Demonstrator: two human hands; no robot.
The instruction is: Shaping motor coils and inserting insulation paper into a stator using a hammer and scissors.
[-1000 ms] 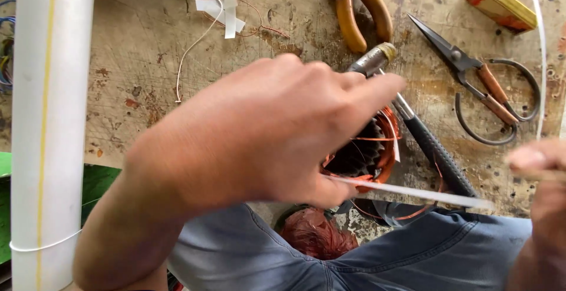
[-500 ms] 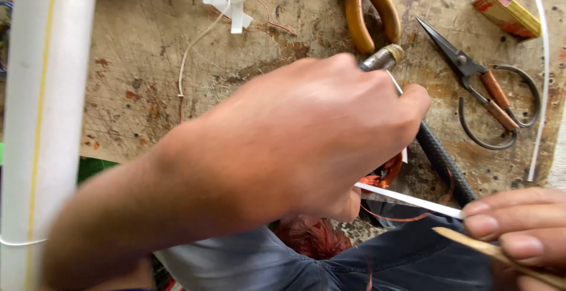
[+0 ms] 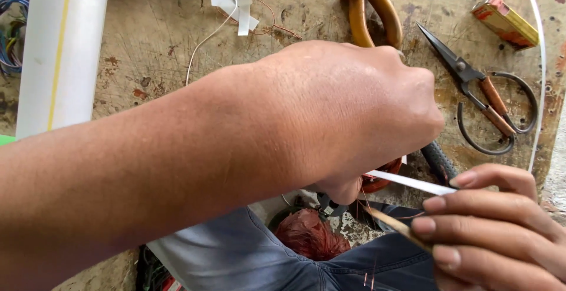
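Note:
My left hand [image 3: 348, 114] is closed over a small motor stator with copper windings [image 3: 386, 176], which it almost wholly hides. My right hand [image 3: 495, 226] pinches a thin white strip [image 3: 407, 182] that runs left under my left hand, and it also holds a slim wooden stick [image 3: 398, 226]. A bundle of reddish copper wire [image 3: 309, 235] lies below, by my jeans-clad lap [image 3: 236, 255].
On the worn wooden bench [image 3: 147, 37] lie scissors with brown-wrapped handles [image 3: 483, 99], pliers with orange-brown grips [image 3: 368, 8], a small red and yellow box [image 3: 505, 21], a piece of white tape [image 3: 239, 7] and a white pipe [image 3: 65, 49] at the left.
My left hand and forearm have moved up and right, covering the stator more. My right hand has come further into view from the lower right, holding the strip and stick.

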